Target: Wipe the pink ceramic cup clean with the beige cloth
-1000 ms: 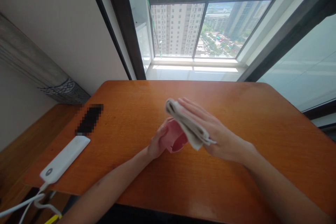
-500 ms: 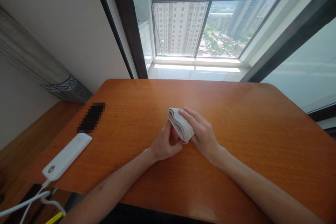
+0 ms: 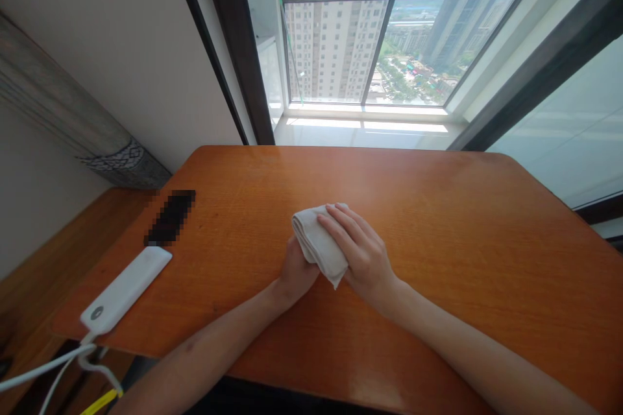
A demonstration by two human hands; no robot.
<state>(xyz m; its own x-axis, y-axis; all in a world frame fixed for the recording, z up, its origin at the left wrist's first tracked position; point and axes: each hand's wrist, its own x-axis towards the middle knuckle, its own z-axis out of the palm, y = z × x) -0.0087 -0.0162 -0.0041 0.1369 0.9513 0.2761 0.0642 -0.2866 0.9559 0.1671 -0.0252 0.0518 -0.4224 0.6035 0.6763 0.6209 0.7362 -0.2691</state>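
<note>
A folded off-white cloth (image 3: 317, 245) sits between the person's two hands, near the middle of an orange wooden tabletop (image 3: 438, 220). The right hand (image 3: 364, 258) lies over the cloth's right side, its fingers (image 3: 348, 228) slightly parted and gently curved, bearing down on the folds. The left hand (image 3: 296, 270) presses against the cloth's lower left side; its fingers are hidden behind the fabric, so how far they close cannot be told. Toward the lower left of the frame lies a white rectangular power bank (image 3: 125, 290), with a white cable (image 3: 48, 366) trailing off the table edge. Just above it sits a dark pixelated oblong (image 3: 171, 217). At the top of the frame, a dark-framed window (image 3: 238, 45) looks out on high-rise apartment towers (image 3: 335, 45).
</note>
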